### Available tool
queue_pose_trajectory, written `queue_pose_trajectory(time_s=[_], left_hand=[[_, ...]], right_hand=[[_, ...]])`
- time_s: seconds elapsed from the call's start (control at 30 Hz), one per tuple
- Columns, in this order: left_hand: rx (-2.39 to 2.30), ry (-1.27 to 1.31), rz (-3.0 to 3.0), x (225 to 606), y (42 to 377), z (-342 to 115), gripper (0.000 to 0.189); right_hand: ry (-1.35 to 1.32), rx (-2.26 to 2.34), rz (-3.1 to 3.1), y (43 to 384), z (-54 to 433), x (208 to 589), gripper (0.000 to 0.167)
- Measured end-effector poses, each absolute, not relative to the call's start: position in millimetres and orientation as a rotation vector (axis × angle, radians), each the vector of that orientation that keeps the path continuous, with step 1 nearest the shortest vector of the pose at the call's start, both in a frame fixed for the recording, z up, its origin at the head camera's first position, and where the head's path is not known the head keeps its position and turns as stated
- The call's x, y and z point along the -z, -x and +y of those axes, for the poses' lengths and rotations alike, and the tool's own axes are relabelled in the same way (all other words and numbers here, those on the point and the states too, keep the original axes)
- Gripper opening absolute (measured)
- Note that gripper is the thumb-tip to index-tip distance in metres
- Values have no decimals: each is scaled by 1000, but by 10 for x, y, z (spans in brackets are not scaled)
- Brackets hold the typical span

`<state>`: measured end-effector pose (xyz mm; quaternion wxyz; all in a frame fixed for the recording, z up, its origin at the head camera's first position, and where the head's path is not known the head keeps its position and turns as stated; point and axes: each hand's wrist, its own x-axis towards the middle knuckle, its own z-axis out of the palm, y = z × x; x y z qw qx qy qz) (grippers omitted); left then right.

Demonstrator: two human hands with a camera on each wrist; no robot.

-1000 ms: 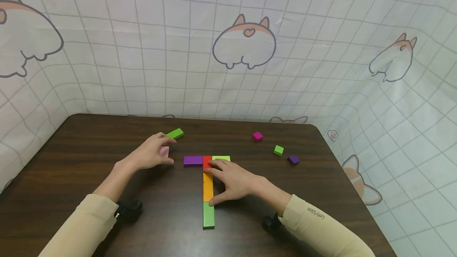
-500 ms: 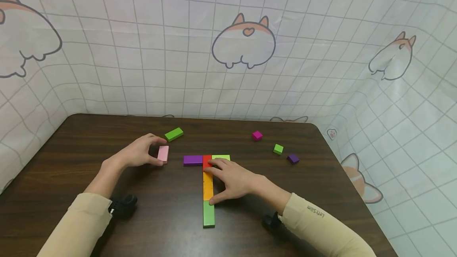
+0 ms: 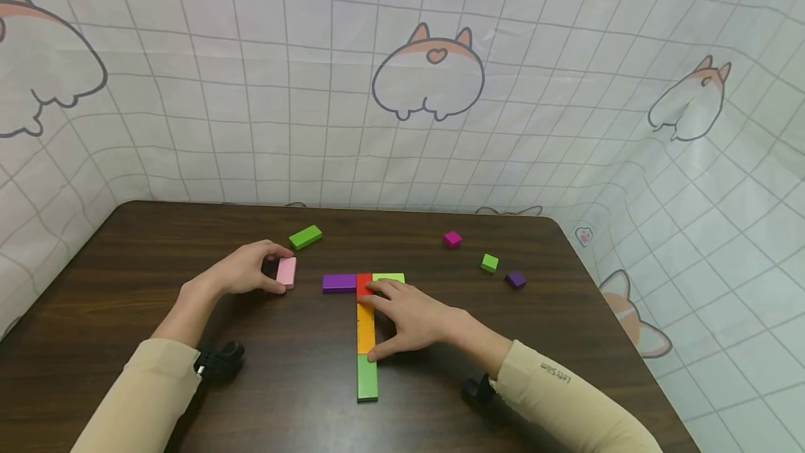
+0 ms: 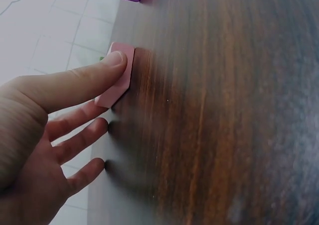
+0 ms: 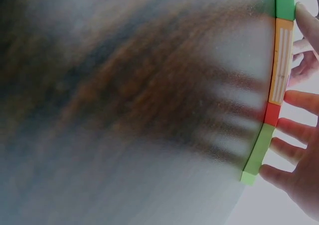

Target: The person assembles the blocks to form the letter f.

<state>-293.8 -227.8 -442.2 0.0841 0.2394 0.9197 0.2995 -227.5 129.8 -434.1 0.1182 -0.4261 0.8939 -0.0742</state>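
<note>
My left hand (image 3: pixel 242 271) pinches a pink block (image 3: pixel 286 274) at the table's left middle, thumb at its near end and a finger at its far end. In the left wrist view the thumb lies on the face of the pink block (image 4: pixel 117 83). My right hand (image 3: pixel 418 317) spreads its fingers over a T of blocks, fingertips on the red block (image 3: pixel 362 281) and the orange block (image 3: pixel 366 334). Its thumb touches where orange meets a green block (image 3: pixel 367 379). A purple block (image 3: pixel 339 283) and a yellow-green block (image 3: pixel 390 277) form the crossbar's sides.
Behind the pink block lies a bright green block (image 3: pixel 305 237). Toward the back right are a magenta cube (image 3: pixel 452 239), a small green cube (image 3: pixel 490 263) and a dark purple cube (image 3: pixel 516 279). A patterned white curtain (image 3: pixel 302 89) hangs behind the dark wooden table (image 3: pixel 283 397).
My left hand has drawn back leftward from beside the green block and its fingers have closed in on the pink block's ends. The right hand stays in place on the T.
</note>
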Motion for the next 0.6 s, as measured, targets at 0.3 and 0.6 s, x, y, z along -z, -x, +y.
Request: queue_pose_trajectory(time_s=[0.3,0.6], left_hand=[[-890,-716,2759,4454,2951,-2276,62],[-921,-698,2770,4434,2965,-2235,62]], right_hand=[[1246,207,2614,2275,1301,4344,96],[1246,220,2612,2270,1302,4345,96]])
